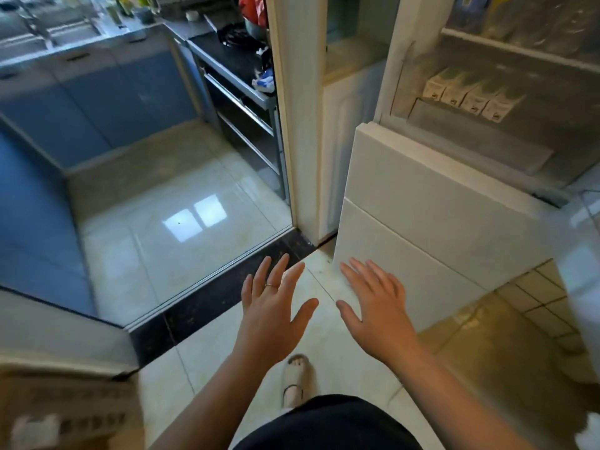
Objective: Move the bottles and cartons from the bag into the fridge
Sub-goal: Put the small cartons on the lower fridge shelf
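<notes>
- At the kitchen doorway, beside the open fridge [422, 206]: a person's L hand [272, 306] & R hand [373, 306] hover over the tiled floor [211, 358], fingers spread, both holding nothing.
- Upper right, a row of cartons [467, 95] stands inside the fridge, well apart from both hands.
- Sandalled foot [297, 378] shows btwn the forearms.

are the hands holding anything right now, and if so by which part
Nothing is held. The left hand and the right hand are both empty, fingers spread, above the floor tiles in front of the open fridge.
</notes>
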Tool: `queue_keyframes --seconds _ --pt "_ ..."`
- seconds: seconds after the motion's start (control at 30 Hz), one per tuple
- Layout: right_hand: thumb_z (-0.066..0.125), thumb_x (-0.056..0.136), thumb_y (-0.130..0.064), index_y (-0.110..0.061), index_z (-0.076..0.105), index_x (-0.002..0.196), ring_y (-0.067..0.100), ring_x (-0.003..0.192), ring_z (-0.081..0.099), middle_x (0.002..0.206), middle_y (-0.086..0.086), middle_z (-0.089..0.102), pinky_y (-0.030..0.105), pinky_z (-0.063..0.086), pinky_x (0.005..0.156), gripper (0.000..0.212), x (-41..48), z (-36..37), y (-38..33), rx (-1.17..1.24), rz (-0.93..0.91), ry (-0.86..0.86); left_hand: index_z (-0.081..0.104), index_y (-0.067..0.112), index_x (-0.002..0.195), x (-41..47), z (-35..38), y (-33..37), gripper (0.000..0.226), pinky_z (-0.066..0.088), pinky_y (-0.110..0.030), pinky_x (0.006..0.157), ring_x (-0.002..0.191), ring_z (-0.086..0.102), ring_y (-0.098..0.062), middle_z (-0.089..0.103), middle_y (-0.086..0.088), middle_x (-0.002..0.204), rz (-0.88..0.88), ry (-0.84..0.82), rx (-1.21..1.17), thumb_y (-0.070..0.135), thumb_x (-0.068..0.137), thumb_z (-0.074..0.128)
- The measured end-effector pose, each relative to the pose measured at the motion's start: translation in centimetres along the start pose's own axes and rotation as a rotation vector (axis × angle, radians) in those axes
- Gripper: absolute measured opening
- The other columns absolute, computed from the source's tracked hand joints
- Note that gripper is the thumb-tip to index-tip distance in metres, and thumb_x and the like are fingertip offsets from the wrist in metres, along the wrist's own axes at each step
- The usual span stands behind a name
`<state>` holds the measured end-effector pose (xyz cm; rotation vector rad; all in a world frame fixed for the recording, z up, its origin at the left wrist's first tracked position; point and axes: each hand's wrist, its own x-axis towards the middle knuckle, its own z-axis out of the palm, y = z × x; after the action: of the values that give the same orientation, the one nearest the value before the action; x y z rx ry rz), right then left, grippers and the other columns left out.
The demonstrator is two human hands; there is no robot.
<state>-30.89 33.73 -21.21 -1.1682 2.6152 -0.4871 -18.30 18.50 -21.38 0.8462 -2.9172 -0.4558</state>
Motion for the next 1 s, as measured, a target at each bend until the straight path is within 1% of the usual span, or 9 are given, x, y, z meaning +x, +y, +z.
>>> queue_keyframes --seconds 0.13,0.2,0.3,0.43,0.5,0.57,0.7,0.87,1.0 --pt "0.031 0.092 -0.055 -0.037 0.022 0.151 0.015 0.149 0.011 0.161 -0.010 0.019 0.042 0.005 0.120 0.062 -3.9 1.3 0.4 0.014 -0.048 -0.053 0.018 0.043 0.152 -6.1 0.8 1.8 0.077 -0.006 -0.047 0.120 0.152 -0.004 -0.020 0.008 0.012 0.164 -0.133 -0.025 -0.025 0.077 0.083 0.011" --pt "0.038 0.096 -0.053 -0.038 0.021 0.151 0.015 0.149 0.011 0.161 -0.011 0.018 0.041 0.004 0.119 0.059 -5.7 1.6 0.5 0.023 -0.058 -0.064 0.018 0.044 0.151 -9.1 1.6 2.4 0.075 -0.002 -0.047 0.122 0.152 -0.003 -0.019 0.008 0.012 0.164 -0.192 -0.053 -0.031 0.075 0.084 0.016" --pt "0.041 0.098 -0.049 -0.038 0.018 0.152 0.013 0.150 0.007 0.162 -0.012 0.014 0.038 0.001 0.120 0.060 -9.0 1.7 0.5 0.038 -0.062 -0.111 0.029 0.040 0.149 -13.8 2.6 3.2 0.073 0.007 -0.048 0.120 0.151 0.009 -0.022 0.022 0.008 0.162 -0.233 -0.023 -0.106 0.074 0.086 0.018" --pt "0.041 0.098 -0.049 -0.038 0.018 0.152 0.013 0.150 0.006 0.162 -0.012 0.014 0.039 0.001 0.120 0.059 -13.0 1.4 0.8 0.045 -0.065 -0.120 0.030 0.041 0.149 -18.3 3.3 4.7 0.072 0.005 -0.044 0.120 0.151 0.009 -0.020 0.022 0.010 0.161 -0.275 -0.008 -0.100 0.075 0.086 0.019" --pt "0.042 0.098 -0.048 -0.037 0.019 0.152 0.014 0.150 0.007 0.162 -0.012 0.015 0.039 0.001 0.120 0.059 -15.4 1.4 1.1 0.041 -0.084 -0.122 0.029 0.041 0.149 -20.1 3.4 5.4 0.070 0.006 -0.045 0.121 0.151 0.008 -0.020 0.021 0.010 0.162 -0.279 -0.023 -0.085 0.070 0.087 0.024" --pt "0.042 0.098 -0.047 -0.036 0.020 0.152 0.015 0.150 0.007 0.161 -0.011 0.016 0.040 0.001 0.120 0.059 -18.1 1.3 1.5 0.034 -0.106 -0.121 0.027 0.041 0.150 -22.1 3.5 6.1 0.070 0.006 -0.045 0.122 0.152 0.007 -0.019 0.020 0.010 0.162 -0.263 -0.038 -0.071 0.069 0.086 0.025" --pt "0.026 0.090 -0.054 -0.037 0.017 0.153 0.016 0.150 0.007 0.162 -0.011 0.015 0.042 0.002 0.121 0.066 -24.3 1.0 2.1 -0.021 -0.110 -0.136 0.023 0.041 0.151 -26.4 4.3 7.7 0.071 0.005 -0.045 0.121 0.151 0.007 -0.020 0.017 0.011 0.162 -0.225 -0.061 -0.057 0.070 0.086 0.023" --pt "0.032 0.095 -0.051 -0.038 0.017 0.152 0.015 0.150 0.005 0.161 -0.013 0.015 0.041 0.000 0.120 0.061 -33.3 1.7 3.5 -0.042 -0.062 -0.094 0.022 0.042 0.151 -33.3 5.3 10.1 0.070 0.005 -0.045 0.121 0.151 0.006 -0.019 0.016 0.011 0.163 -0.174 -0.081 -0.085 0.070 0.087 0.022" --pt "0.022 0.088 -0.057 -0.037 0.022 0.151 0.016 0.150 0.009 0.161 -0.012 0.019 0.043 0.004 0.121 0.066 -40.1 2.9 4.9 -0.016 -0.014 -0.091 0.019 0.042 0.151 -38.4 6.7 12.2 0.067 0.005 -0.044 0.121 0.151 0.004 -0.018 0.015 0.012 0.163 -0.147 -0.126 -0.112 0.068 0.089 0.026"
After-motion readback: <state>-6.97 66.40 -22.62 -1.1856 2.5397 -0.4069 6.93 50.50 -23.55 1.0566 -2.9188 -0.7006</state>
